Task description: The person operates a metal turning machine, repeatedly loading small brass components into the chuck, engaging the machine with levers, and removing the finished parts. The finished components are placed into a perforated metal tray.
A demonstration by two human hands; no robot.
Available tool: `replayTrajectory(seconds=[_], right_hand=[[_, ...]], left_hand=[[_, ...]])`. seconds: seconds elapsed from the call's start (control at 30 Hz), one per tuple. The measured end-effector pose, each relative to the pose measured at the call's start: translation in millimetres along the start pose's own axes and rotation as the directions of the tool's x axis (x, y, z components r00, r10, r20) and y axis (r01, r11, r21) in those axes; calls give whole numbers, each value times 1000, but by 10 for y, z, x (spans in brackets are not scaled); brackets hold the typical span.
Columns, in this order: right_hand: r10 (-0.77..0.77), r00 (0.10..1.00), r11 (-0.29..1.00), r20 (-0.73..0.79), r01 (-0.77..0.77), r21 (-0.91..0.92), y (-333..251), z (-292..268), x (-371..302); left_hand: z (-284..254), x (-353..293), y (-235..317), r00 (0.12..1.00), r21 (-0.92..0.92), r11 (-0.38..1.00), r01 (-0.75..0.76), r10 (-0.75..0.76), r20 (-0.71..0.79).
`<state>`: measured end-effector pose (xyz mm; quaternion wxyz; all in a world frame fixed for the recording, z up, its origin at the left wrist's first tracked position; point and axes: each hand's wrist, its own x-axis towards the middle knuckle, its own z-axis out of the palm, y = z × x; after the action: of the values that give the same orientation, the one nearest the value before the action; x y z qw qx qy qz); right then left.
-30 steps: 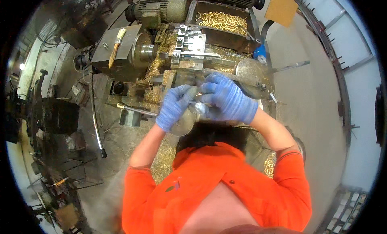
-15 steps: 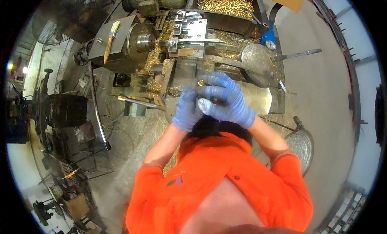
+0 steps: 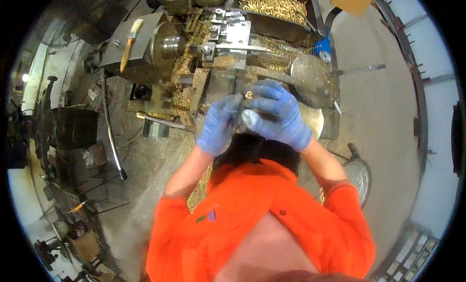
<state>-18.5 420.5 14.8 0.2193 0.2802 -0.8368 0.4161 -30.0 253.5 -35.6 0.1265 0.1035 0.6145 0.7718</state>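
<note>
"What's in the grip?"

"I see the right hand [image 3: 281, 117] pinching a small brass fitting [image 3: 249, 95] at its fingertips, on the near side of the tool block [image 3: 238, 35]. The left hand [image 3: 217, 126] is curled just beside it, to the left; I can't tell whether it holds anything."

"How would I handle this well?"

"I'd pinch lightly, leave the ring end uncovered, and have both gloves well apart from the spindle [image 3: 171, 47], far left."

"Which way does the fitting point?"

"Its ring end faces up toward me, so I judge the long axis runs roughly upward; fingers hide the rest, so I can't fix its tilt."
</note>
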Motion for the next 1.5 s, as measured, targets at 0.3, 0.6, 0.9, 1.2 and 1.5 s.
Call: replayTrajectory(seconds=[0.3, 0.6, 0.9, 1.2, 1.5], right_hand=[[5, 990, 767, -139, -93, -634, 719, -671, 838], [91, 996, 939, 4, -84, -334, 526, -128, 272], [287, 957, 907, 29, -262, -329, 498, -303, -346], [287, 957, 895, -44, -285, -343, 494, -325, -557], [309, 948, 896, -69, -315, -313, 480, -402, -682]], left_hand=[[-1314, 60, 1035, 793, 664, 735, -138, 484, -370], [-1984, 786, 1101, 753, 926, -166, 339, 638, -161], [-1166, 981, 714, 779, 980, -24, -198, 603, 172], [-1048, 1296, 665, 960, 978, -196, -75, 251, 124], [-1036, 1514, 806, 838, 967, -123, -224, 483, 255]])
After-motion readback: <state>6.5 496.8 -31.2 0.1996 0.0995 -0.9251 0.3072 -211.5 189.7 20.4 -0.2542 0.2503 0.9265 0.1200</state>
